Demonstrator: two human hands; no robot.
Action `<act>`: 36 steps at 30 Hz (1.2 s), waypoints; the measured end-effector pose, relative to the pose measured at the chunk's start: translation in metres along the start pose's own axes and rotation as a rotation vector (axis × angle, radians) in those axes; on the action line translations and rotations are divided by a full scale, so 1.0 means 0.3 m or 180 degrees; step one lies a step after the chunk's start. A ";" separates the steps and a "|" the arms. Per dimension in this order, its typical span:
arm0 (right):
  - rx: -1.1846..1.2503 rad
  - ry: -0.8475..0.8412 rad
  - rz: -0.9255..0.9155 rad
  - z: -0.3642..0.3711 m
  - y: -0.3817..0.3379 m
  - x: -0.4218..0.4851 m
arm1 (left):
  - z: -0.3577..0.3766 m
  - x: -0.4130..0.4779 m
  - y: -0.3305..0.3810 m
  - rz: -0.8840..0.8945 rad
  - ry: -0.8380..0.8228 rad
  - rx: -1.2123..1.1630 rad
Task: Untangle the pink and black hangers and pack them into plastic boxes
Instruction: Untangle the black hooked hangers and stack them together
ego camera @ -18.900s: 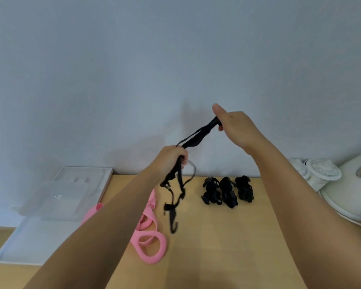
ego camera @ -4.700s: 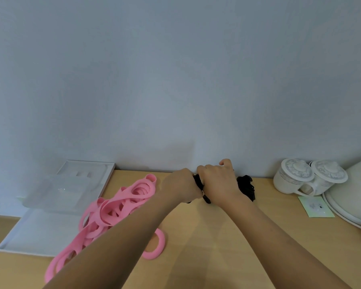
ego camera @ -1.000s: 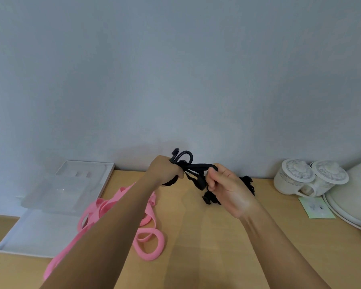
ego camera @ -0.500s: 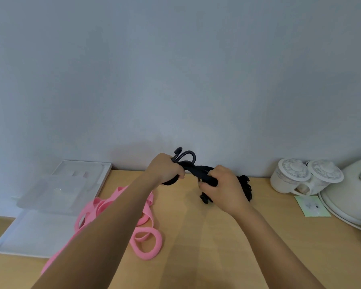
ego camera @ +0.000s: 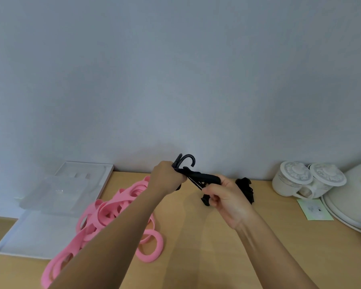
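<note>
At the far edge of the surface (ego camera: 196, 257), head view: left hand (ego camera: 167, 177) grips black hanger (ego camera: 204, 177) at hook end, right hand (ego camera: 227, 197) pinches its strap. Prob. the folding step. Next: set it w/ the folded black ones (ego camera: 246, 189) behind. Pink tangle (ego camera: 113, 211) sits btw hands & plastic box (ego camera: 56, 192), near left edge.

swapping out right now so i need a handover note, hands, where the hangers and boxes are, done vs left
Left hand grips the hook end of a black hanger; right hand grips its other end, above the wooden table.
Folded black hangers lie by the wall behind the right hand. Pink hangers lie tangled at table left. Clear plastic box sits on the white tray, no hangers visible in it.
Done: some black ones folded. Left: finish this one, untangle pink, pack everything.
</note>
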State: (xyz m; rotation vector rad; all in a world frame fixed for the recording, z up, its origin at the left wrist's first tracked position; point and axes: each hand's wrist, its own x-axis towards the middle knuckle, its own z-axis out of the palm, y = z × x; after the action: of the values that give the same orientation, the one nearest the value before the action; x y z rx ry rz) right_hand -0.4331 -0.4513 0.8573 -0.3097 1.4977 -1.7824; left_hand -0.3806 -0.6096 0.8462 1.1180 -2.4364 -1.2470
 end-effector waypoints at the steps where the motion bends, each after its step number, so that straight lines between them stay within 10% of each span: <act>1: 0.0171 0.0166 0.0134 -0.011 0.013 0.004 | 0.000 -0.005 0.003 -0.0040 -0.0063 -0.0189; 10: 0.1184 0.0674 0.1587 -0.095 0.134 0.095 | -0.018 -0.140 0.111 -0.0001 -0.1241 -0.0680; 20: -0.2231 0.0352 0.0993 -0.023 -0.013 0.180 | 0.040 -0.258 0.134 0.0555 -0.2493 0.0910; 36: -0.4987 0.0399 -0.0937 0.141 -0.091 0.179 | 0.134 -0.099 0.069 0.0721 -0.1107 0.3053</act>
State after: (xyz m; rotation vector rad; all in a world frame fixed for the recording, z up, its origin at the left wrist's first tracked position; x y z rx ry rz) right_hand -0.4536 -0.5185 0.8790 -1.1949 2.7498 -0.4014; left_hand -0.3899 -0.5564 0.8415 0.7501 -3.4261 -0.1451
